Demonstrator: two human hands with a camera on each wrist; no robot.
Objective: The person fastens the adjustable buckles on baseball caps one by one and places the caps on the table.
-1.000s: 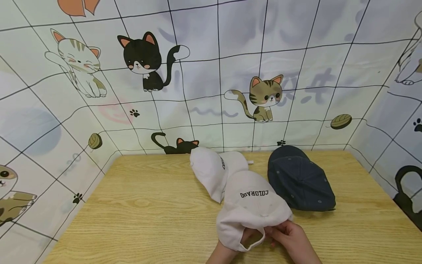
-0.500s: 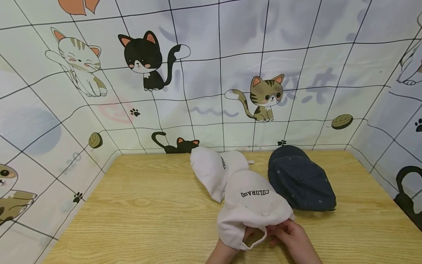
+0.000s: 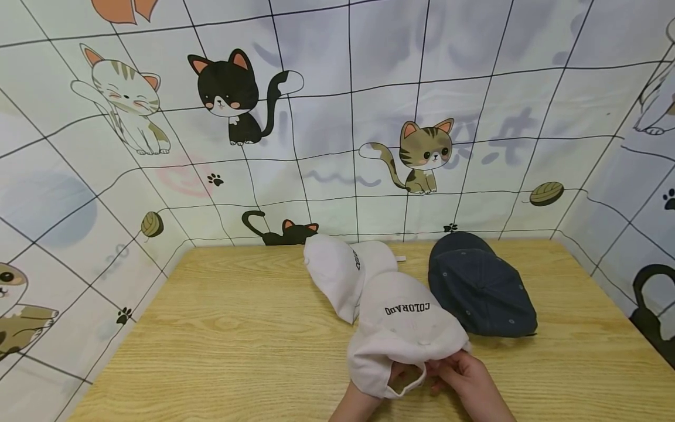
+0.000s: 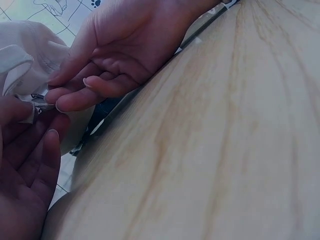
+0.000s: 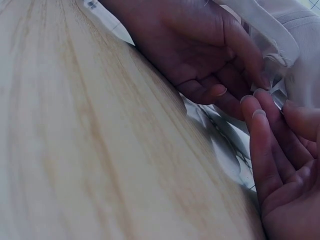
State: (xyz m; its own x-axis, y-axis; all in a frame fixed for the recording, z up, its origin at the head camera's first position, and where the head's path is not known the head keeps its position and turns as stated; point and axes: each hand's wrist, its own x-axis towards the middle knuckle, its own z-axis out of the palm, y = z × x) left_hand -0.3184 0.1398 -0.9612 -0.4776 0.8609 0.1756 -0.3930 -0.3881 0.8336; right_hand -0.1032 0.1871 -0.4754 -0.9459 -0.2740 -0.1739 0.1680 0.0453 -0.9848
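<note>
In the head view a white cap with upside-down COLORADO lettering is held near the table's front, its strap hanging in a loop at the back opening. My left hand reaches under the cap, its fingers partly hidden by the fabric. On the other side, my right hand grips the cap's edge. Both wrist views show thumbs and fingertips of the two hands meeting at the opening. Between them is a small shiny metal piece and, in the left wrist view, a bit of white label with dark print.
A second white cap lies behind the held one, partly covered by it. To the right sits a dark blue cap. The wooden table ends against a wall covering printed with cartoon cats.
</note>
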